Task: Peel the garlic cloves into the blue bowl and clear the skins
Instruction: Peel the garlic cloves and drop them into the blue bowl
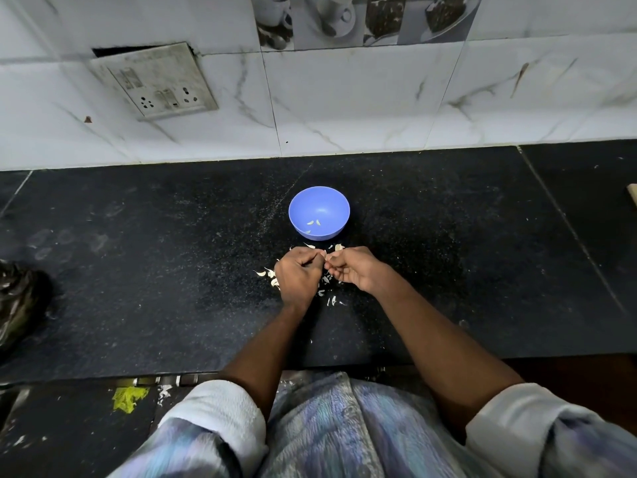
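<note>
Curled fingertips of both hands meet on a garlic clove (mostly hidden between them). The left hand is fisted, knuckles up; the right hand pinches from the side, wrist cocked inward. Both forearms angle in low over the black countertop. Garlic skins lie scattered around the hands. Just beyond, the blue bowl holds three peeled cloves.
</note>
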A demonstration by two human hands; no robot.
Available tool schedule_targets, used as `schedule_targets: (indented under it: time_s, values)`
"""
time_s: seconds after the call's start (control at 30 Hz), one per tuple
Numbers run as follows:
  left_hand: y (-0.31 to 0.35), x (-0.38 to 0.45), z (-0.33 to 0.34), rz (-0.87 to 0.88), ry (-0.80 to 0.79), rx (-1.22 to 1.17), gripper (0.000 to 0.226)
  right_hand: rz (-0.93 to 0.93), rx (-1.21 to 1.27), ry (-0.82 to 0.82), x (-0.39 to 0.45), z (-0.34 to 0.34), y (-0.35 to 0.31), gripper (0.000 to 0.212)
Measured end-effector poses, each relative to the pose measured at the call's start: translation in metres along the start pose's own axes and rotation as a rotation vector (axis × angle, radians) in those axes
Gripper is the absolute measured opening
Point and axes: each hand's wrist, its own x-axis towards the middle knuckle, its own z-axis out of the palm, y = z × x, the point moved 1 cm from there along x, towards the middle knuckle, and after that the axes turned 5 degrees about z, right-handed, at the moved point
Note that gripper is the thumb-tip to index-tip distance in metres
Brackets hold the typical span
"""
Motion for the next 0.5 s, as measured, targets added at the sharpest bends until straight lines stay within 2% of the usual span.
schedule_targets:
  time_s: [0.17,0.33,0.5]
  values:
    - [-0.0028,-0.0024,-0.0021,0.141,-0.041,0.151,0.007,0.137,0.092,-0.032,-0.0005,0.0032,0.0011,0.014]
    - [0.0015,-0.0048,-0.002,0.071,0.009,0.123,0.011,0.184,0.115,-0.057,-0.0025,0.0033,-0.0015,0.018]
    - [-0.0027,-0.0023,-0.0045,0.191,-0.093,0.29,0.011,0.193,0.089,-0.026,-0.002,-0.0001,0.0008,0.01]
